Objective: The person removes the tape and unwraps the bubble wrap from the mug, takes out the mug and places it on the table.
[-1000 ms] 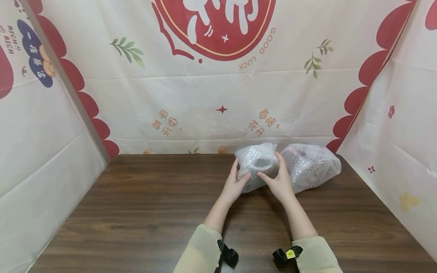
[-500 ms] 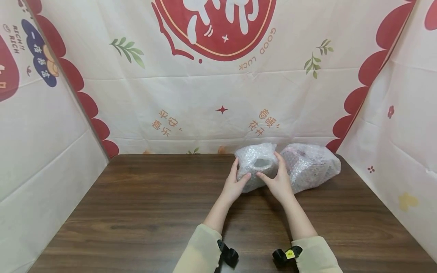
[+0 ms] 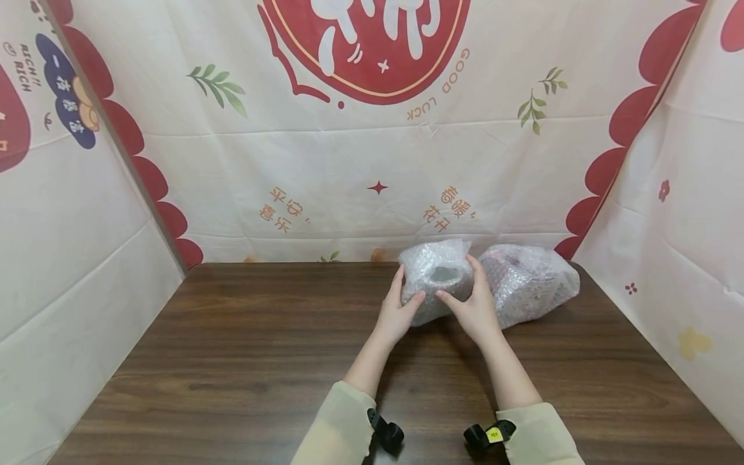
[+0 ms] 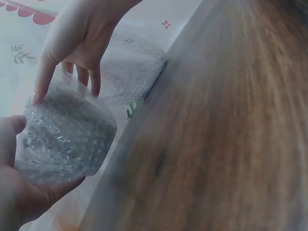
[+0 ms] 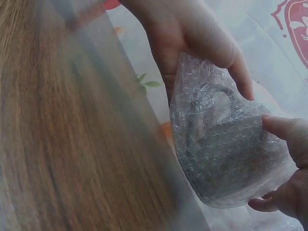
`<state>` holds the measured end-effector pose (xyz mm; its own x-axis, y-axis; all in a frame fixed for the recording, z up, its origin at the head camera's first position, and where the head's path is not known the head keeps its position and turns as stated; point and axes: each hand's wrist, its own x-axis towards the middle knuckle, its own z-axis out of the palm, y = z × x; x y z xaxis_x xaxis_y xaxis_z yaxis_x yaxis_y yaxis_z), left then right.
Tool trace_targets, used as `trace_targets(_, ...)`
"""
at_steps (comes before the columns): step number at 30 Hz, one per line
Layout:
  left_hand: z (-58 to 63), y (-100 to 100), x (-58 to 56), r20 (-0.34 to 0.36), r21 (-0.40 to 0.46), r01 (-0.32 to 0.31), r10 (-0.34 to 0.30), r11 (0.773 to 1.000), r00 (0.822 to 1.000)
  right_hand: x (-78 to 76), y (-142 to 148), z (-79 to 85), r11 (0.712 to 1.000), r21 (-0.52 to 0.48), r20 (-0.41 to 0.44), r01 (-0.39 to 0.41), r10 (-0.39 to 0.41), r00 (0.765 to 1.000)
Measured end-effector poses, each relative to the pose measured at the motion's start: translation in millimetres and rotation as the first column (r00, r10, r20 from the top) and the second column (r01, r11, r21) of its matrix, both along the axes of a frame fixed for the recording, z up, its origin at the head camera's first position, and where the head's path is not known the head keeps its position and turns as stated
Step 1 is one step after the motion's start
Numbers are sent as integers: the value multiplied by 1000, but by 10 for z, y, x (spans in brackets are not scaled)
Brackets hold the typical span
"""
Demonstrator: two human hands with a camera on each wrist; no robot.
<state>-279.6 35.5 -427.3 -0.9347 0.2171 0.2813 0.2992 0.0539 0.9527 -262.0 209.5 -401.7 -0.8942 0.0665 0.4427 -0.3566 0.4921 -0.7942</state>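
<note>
Both hands hold a bubble-wrapped package (image 3: pixel 427 261) at the back of the table, right of its middle. My left hand (image 3: pixel 398 313) grips its left side, fingers along the wall and thumb at the front. From the right, my right hand (image 3: pixel 480 313) grips it the same way, and the two thumbs point towards each other near a round grey rim. In the right wrist view the wrapped package (image 5: pixel 226 149) shows a curved, handle-like loop through the plastic; the wrap blurs what is inside. In the left wrist view, fingers of both hands surround the wrapped package (image 4: pixel 67 130).
A second bubble-wrapped package (image 3: pixel 529 290), larger and pinkish, lies right beside the right hand. The dark wooden table (image 3: pixel 232 361) ends at a printed cloth backdrop (image 3: pixel 349 155), with cloth walls on both sides. Black wrist cameras (image 3: pixel 391 438) sit at the sleeves.
Over the last half second the held package and both hands have risen slightly. The grip looks the same, and the second package has not moved.
</note>
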Motion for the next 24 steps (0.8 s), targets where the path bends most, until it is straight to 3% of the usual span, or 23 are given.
trace_targets(12, 135, -64, 47, -16, -27, 14, -14, 1000, 1000, 58, -46, 103, 999, 3, -22, 34, -34, 999)
trace_targets(24, 323, -76, 157, -79, -2, 7, -7, 1000, 997, 203, -76, 299, 999, -20, -46, 43, -43, 998)
